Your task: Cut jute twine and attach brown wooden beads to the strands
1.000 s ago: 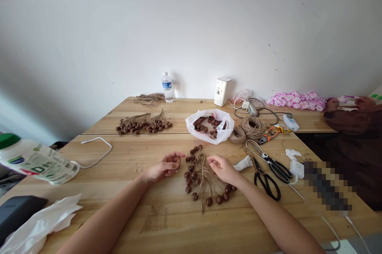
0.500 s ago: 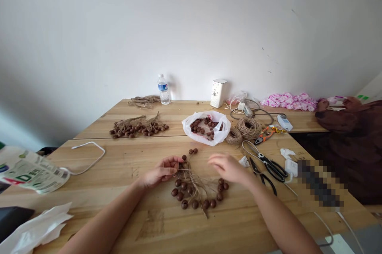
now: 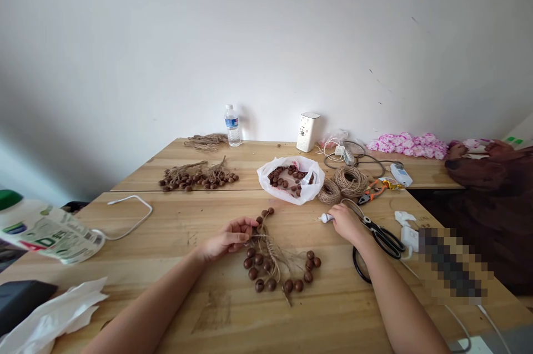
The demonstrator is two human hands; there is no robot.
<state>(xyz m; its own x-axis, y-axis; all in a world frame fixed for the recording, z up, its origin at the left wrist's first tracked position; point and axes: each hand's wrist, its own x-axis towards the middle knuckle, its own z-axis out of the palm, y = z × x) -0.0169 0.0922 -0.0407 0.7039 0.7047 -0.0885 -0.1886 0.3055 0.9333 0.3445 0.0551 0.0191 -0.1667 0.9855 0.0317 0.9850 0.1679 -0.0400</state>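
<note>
Bundle [image 3: 272, 255] of corded brown nuts lies well in from counter's [image 3: 312, 326] right edge, head view. Left hand [image 3: 229, 238]: fingers pinching its cord. Right hand [image 3: 347, 223]: fingers around white tube [image 3: 327, 218]. Loosened pinch could let strands tangle.

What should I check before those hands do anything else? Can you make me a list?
1. Left hand has the string bundle: ok, fingers at its upper end.
2. Right hand holds the white tube: ok.
3. Tube's tip open or capped: cannot tell, too small.
4. Nearer scissors fully in sight: not ok, the right arm covers part.
5. White bag open, brown balls visible inside: ok.
</note>
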